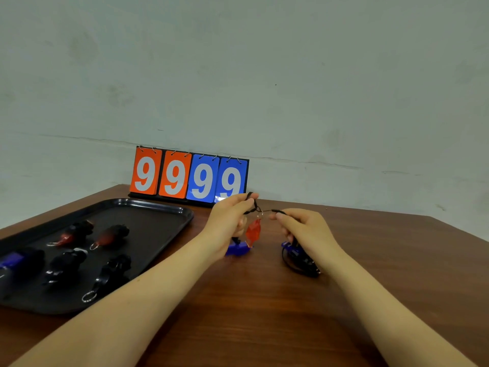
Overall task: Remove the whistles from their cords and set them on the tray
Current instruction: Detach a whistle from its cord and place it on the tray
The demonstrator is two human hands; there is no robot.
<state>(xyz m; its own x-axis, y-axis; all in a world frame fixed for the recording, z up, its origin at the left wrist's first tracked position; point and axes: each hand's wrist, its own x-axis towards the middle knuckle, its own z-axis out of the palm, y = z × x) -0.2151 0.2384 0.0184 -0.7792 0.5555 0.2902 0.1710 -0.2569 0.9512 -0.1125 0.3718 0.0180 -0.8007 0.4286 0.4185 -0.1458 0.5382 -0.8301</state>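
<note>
A red translucent whistle [253,231] hangs from a thin black cord [256,207] stretched between my two hands above the table. My left hand [229,221] pinches one end of the cord, and my right hand [301,226] pinches the other end. Under my left hand a blue whistle [237,249] lies on the wood. Below my right hand sits another blue whistle [289,247] with a coiled black cord [299,266]. The black tray [158,210] at the left holds several whistles, red [69,235], blue [12,259] and black [64,263].
A flip scoreboard [189,177] reading 9999 stands at the back of the brown wooden table [264,313], against a pale wall. The table's far edge runs just behind the hands, and its right corner lies at the far right.
</note>
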